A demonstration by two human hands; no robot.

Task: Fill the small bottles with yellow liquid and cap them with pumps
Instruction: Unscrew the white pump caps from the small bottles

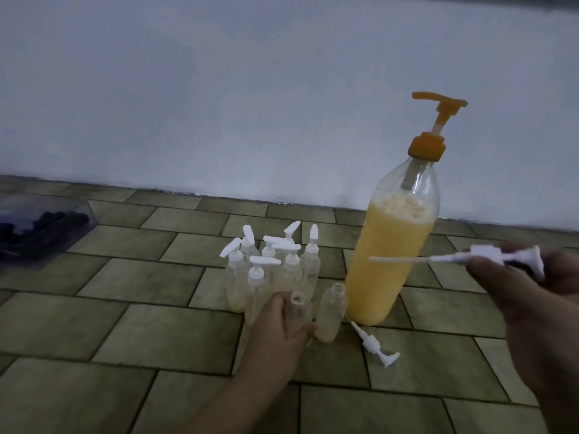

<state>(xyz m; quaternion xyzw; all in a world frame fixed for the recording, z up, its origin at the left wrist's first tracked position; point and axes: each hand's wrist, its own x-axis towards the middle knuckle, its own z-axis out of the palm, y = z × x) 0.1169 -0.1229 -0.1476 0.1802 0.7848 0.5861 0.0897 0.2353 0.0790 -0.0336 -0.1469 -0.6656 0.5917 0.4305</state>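
- Head view: your left hand (283, 321) grips an uncapped small bottle (299, 308) on the tiled floor (125, 324).
- Your right hand (513, 277) pinches a white pump (488, 256), tube pointing left.
- Beside it, another open bottle (330, 311) holds a little yellow liquid.
- The large pump bottle (391, 245) is mostly full.
- Capped bottles (272, 267) cluster behind.

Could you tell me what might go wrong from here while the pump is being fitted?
The right hand holds a pump whose thin tube could miss the narrow neck of the open bottle gripped by the left hand. The other uncapped bottle stands close by and could be knocked over and spill.
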